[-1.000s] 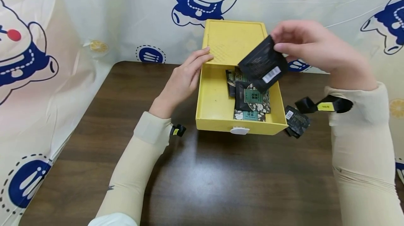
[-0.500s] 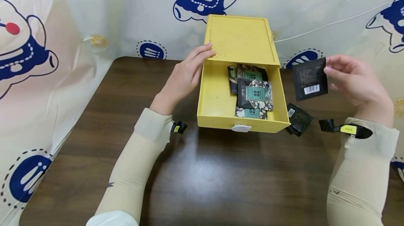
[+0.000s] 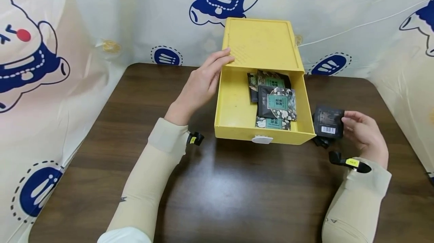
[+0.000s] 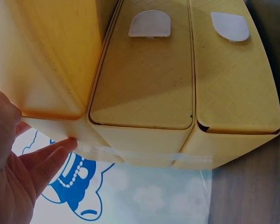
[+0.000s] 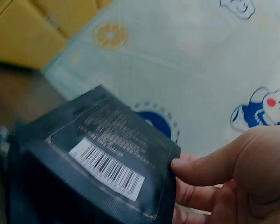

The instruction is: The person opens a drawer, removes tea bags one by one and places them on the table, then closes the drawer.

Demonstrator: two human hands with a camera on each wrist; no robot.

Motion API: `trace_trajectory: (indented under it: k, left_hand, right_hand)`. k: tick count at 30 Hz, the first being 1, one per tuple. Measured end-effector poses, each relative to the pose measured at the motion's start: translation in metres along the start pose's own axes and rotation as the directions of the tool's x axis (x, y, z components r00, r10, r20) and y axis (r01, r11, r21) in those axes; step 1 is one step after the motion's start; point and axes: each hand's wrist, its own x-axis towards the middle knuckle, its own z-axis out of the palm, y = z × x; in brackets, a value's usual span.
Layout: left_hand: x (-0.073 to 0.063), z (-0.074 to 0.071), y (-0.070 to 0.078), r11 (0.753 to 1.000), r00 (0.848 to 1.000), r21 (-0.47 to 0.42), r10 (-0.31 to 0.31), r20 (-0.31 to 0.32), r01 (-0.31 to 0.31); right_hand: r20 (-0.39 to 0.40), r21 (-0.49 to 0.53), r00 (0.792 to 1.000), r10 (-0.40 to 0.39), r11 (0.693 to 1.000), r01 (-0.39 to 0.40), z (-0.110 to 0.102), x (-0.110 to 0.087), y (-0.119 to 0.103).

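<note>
My right hand point(image 3: 367, 135) pinches the edge of a flat black sachet point(image 3: 328, 122), its barcode side up. In the right wrist view, my thumb lies on the near edge of the sachet point(image 5: 116, 154). Under and beside it, right of the drawer, lie more black sachets point(image 3: 322, 143), mostly covered. My left hand point(image 3: 203, 83) rests with nearly straight fingers on the left top edge of a yellow drawer cabinet point(image 3: 262, 43). Its top drawer point(image 3: 235, 111) is pulled out, with several sachets point(image 3: 278, 101) with green labels and floral print inside.
Two closed drawers point(image 4: 144, 79) with white tabs show below the pulled-out one in the left wrist view. The cabinet stands at the back of a dark wooden table point(image 3: 217, 197). A printed curtain point(image 3: 162, 9) hangs behind and at the sides.
My right hand has carried the black sachet from above the drawer to the right and down onto the pile beside it. My left hand has stayed on the cabinet.
</note>
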Motion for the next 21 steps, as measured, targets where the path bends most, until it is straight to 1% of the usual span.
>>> trace_trajectory:
  k: [2,4,6,8,11,15,18,21]
  left_hand:
    - [0.000,0.000,0.000,1.000,1.000,0.000,-0.006,-0.004,0.006]
    - [0.000,-0.001,0.000,1.000,1.000,0.002,-0.008,-0.008,0.008]
    - [0.000,-0.001,0.000,1.000,1.000,0.002,-0.007,-0.009,0.007]
    - [0.001,0.000,0.001,1.000,1.000,0.001,0.001,-0.007,-0.001]
    - [0.001,0.002,0.001,1.000,1.000,-0.003,0.005,-0.005,-0.005]
    - [0.001,0.002,0.001,1.000,1.000,0.000,0.000,-0.008,0.000]
    - [0.000,0.002,0.001,1.000,1.000,-0.002,-0.006,-0.009,0.006]
    - [-0.001,0.003,0.002,1.000,1.000,-0.010,-0.010,-0.010,0.010]
  right_hand:
    - [-0.041,-0.129,0.998,0.040,0.991,-0.045,0.001,0.001,0.004]
    - [-0.076,-0.250,0.995,0.067,0.965,-0.084,0.003,0.001,0.006]
    - [-0.103,-0.331,0.991,0.089,0.936,-0.119,0.005,0.002,0.008]
    - [-0.113,-0.367,0.987,0.110,0.919,-0.145,0.005,0.002,0.011]
    - [-0.127,-0.389,0.985,0.116,0.908,-0.157,0.006,0.002,0.015]
    - [-0.158,-0.435,0.983,0.091,0.888,-0.152,0.011,0.000,0.014]
    - [-0.174,-0.472,0.983,0.056,0.872,-0.134,0.015,-0.001,0.009]
    - [-0.167,-0.491,0.986,0.006,0.867,-0.088,0.016,-0.004,0.003]
